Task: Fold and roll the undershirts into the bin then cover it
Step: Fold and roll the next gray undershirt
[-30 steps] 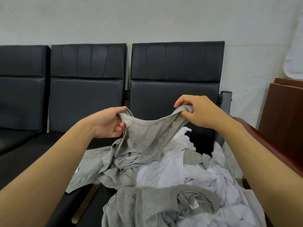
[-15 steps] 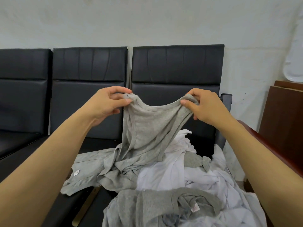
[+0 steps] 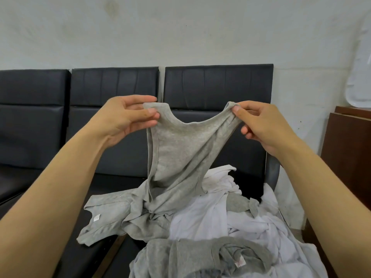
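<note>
A light grey undershirt [image 3: 176, 149] hangs in the air in front of the black seats. My left hand [image 3: 124, 117] pinches its left shoulder strap and my right hand [image 3: 259, 123] pinches its right strap, so the neckline sags between them. The shirt's lower part trails down into a heap of grey and white undershirts [image 3: 210, 227] on the right-hand seat. No bin or lid is in view.
A row of three black padded seats [image 3: 112, 109] stands against a pale wall. A seat armrest [image 3: 272, 169] rises at the right end. A dark brown wooden cabinet [image 3: 349, 153] stands at the far right, close to my right forearm.
Both hands have lifted the grey undershirt higher and drawn its straps further apart, pulling more of the cloth up out of the heap.
</note>
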Available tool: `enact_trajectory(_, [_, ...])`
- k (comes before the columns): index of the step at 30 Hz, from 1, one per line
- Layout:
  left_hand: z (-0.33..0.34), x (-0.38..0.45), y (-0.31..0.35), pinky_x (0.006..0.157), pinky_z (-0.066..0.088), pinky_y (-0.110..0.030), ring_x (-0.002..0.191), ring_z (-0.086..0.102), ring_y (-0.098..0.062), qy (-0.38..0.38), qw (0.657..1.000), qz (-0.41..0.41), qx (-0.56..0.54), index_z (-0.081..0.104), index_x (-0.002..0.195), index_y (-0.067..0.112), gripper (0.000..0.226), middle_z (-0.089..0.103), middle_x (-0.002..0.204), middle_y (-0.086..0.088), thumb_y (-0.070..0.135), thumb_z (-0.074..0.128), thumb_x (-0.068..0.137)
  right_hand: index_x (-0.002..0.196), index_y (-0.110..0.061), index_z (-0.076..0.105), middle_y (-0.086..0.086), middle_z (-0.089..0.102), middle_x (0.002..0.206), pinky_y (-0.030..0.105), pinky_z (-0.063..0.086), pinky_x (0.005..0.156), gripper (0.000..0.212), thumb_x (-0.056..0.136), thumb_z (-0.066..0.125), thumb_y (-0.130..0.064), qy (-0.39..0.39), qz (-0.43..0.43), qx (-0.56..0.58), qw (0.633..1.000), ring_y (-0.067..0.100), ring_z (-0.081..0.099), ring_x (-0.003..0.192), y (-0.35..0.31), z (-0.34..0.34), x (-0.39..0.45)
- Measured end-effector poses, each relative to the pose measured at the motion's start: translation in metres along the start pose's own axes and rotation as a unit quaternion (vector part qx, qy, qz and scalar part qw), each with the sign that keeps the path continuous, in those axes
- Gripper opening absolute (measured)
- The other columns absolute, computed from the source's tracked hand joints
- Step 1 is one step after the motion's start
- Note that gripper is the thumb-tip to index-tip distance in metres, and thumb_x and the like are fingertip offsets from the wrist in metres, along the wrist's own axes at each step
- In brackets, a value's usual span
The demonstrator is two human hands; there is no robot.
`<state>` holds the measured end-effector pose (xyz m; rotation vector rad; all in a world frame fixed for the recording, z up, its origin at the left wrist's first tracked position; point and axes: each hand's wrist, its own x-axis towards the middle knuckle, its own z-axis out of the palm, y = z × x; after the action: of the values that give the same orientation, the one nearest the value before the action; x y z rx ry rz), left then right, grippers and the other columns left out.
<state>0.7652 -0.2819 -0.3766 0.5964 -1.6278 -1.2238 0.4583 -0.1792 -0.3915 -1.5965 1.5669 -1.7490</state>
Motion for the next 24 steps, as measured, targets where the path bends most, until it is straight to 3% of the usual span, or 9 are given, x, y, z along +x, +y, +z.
enact_trajectory(3, [0.000,-0.004,0.011,0.057,0.057,-0.016,0.086,0.078,-0.013,0.050,0.991,0.017,0.120,0.072,0.119,0.014,0.028,0.080,0.103,-0.003,0.017,0.075,0.092,0.112,-0.016,0.074,-0.010,0.066,0.071,0.014,0.046,0.047,0.017,0.103,0.063,-0.026,-0.011,0.041,0.097,0.994,0.003,0.054,0.050,-0.013,0.000,-0.002])
enact_trajectory(8, [-0.004,-0.005,0.027,0.048,0.052,-0.016,0.068,0.076,-0.008,0.123,0.972,0.047,0.194,0.074,0.105,0.019,0.014,0.078,0.087,-0.002,0.030,0.070,0.098,0.106,-0.011,0.073,-0.004,0.075,0.075,0.012,0.051,0.049,0.016,0.102,0.064,-0.024,-0.017,0.088,0.220,0.971,0.005,0.069,0.062,-0.038,0.006,-0.009])
enact_trajectory(11, [-0.005,-0.007,0.045,0.043,0.044,-0.015,0.053,0.064,-0.002,0.141,0.975,0.046,0.165,0.074,0.102,0.021,0.016,0.071,0.079,0.003,0.035,0.066,0.101,0.099,-0.012,0.071,-0.002,0.075,0.073,0.012,0.051,0.048,0.013,0.103,0.063,-0.022,-0.015,0.099,0.293,0.951,0.006,0.070,0.061,-0.054,0.006,-0.013])
enact_trajectory(13, [-0.001,-0.013,0.058,0.040,0.036,-0.014,0.049,0.053,-0.002,0.107,0.989,0.029,0.097,0.076,0.099,0.018,0.020,0.067,0.074,0.005,0.035,0.066,0.100,0.097,-0.012,0.072,-0.001,0.076,0.074,0.011,0.050,0.046,0.013,0.102,0.063,-0.021,-0.013,0.099,0.317,0.943,0.005,0.070,0.060,-0.064,0.006,-0.016])
enact_trajectory(15, [0.002,-0.019,0.068,0.040,0.031,-0.014,0.051,0.048,-0.003,0.065,0.994,0.024,0.079,0.078,0.096,0.016,0.022,0.066,0.071,0.007,0.035,0.068,0.098,0.096,-0.014,0.072,-0.001,0.076,0.073,0.011,0.048,0.044,0.013,0.102,0.064,-0.022,-0.011,0.096,0.301,0.949,0.006,0.071,0.060,-0.071,0.008,-0.019])
enact_trajectory(17, [0.004,-0.024,0.073,0.042,0.033,-0.015,0.055,0.050,-0.003,0.052,0.990,0.038,0.126,0.079,0.096,0.020,0.020,0.065,0.074,0.008,0.037,0.069,0.097,0.092,-0.018,0.073,-0.004,0.074,0.071,0.012,0.044,0.041,0.014,0.101,0.066,-0.027,-0.005,0.086,0.251,0.964,0.005,0.068,0.058,-0.076,0.009,-0.021])
enact_trajectory(21, [0.002,-0.024,0.070,0.060,0.040,-0.024,0.078,0.053,-0.008,0.083,0.964,0.054,0.246,0.075,0.091,0.031,0.020,0.057,0.084,0.000,0.047,0.066,0.098,0.087,-0.020,0.072,-0.006,0.062,0.067,0.014,0.037,0.040,0.017,0.100,0.067,-0.030,0.009,0.080,0.214,0.973,0.003,0.050,0.050,-0.072,0.006,-0.019])
enact_trajectory(24, [0.004,-0.017,0.056,0.064,0.044,-0.027,0.079,0.059,-0.009,0.099,0.960,0.030,0.260,0.077,0.092,0.029,0.024,0.068,0.088,0.003,0.047,0.063,0.100,0.100,-0.017,0.073,-0.007,0.060,0.068,0.015,0.041,0.043,0.016,0.101,0.066,-0.032,0.033,0.077,0.143,0.986,0.003,0.050,0.049,-0.058,0.004,-0.016])
